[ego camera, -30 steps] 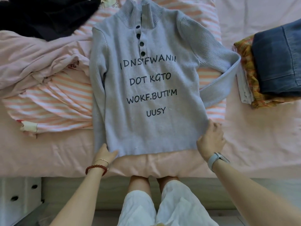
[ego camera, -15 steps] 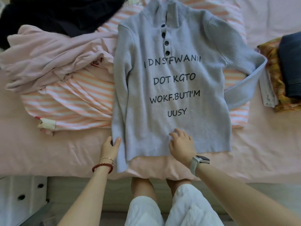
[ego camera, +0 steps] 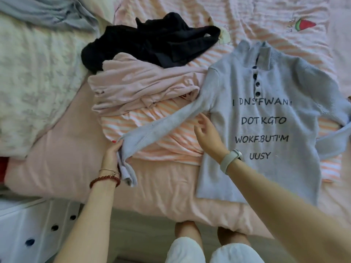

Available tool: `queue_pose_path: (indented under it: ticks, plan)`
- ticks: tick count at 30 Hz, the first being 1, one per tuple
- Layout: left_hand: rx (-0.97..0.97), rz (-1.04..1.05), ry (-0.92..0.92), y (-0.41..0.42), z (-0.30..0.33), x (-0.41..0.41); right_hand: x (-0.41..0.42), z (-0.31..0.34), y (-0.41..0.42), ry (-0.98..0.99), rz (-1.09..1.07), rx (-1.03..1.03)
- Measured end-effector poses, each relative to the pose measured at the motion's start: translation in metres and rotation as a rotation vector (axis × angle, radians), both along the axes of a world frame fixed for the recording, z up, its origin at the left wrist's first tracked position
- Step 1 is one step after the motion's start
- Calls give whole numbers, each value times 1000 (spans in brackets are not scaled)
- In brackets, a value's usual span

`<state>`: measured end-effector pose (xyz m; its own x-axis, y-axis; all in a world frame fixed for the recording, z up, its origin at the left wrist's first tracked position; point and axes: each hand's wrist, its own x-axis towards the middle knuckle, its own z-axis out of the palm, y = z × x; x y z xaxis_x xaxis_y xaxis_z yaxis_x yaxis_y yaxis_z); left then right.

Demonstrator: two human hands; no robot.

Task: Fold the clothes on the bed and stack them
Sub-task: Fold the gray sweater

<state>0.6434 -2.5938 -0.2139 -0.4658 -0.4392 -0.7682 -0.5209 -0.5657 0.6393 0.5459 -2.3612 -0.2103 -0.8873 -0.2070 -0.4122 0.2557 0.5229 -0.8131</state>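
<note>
My left hand (ego camera: 112,156) grips the cuff end of the grey sweater's (ego camera: 266,133) sleeve (ego camera: 163,126), holding it stretched out to the left so that it runs across the striped garment (ego camera: 152,122) beneath. My right hand (ego camera: 207,133) is released, fingers loosely spread, hovering at the sweater's left side edge, just below where the sleeve joins the body. The sweater lies face up on the right part of the pink bed (ego camera: 57,160), its black lettering and buttons showing, collar toward the far side. A rumpled pink garment (ego camera: 144,86) sits left of the collar, with a black garment (ego camera: 152,44) heaped beyond it, farther off.
</note>
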Motion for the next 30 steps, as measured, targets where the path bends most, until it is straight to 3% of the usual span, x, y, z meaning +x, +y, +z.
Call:
queue_pose_path:
  ticks: [2, 4, 6, 8, 10, 12, 15, 17, 19, 23, 26, 28, 30]
  plan:
    - [332, -14, -27, -20, 2, -7, -10, 6, -23, -109, -19, -143]
    - [343, -126, -149, -33, -9, -8, -19, 5, -43, -164, -51, -252]
    - [-10, -415, -378, -41, -26, -6, -24, -2, -56, -206, -7, -228]
    - [-484, -553, -468, -42, -44, -4, -24, -11, -64, -180, 133, -41]
    - [-726, -622, -318, -31, -52, -14, -20, -22, -64, -114, 142, 61]
    - [-790, -743, -162, -12, -59, -29, -14, -30, -60, -93, 29, 42]
    - [-738, -933, -126, 14, -68, -53, -8, -41, -46, -153, -178, -9]
    - [-664, -937, -129, 21, -68, -64, -12, -43, -36, -276, -397, -132]
    - [-563, -850, -41, 17, -65, -67, -23, -43, -30, -412, -600, -308]
    - [-228, -635, 133, 0, -35, -64, -43, -33, -33, -609, -793, -620]
    - [-46, -570, 191, -11, -17, -71, -54, -17, -45, -642, -920, -829]
    - [-51, -591, 228, -17, -10, -75, -56, -11, -51, -571, -999, -799]
    - [-204, -599, 219, -19, -11, -75, -49, -13, -52, -460, -1008, -616]
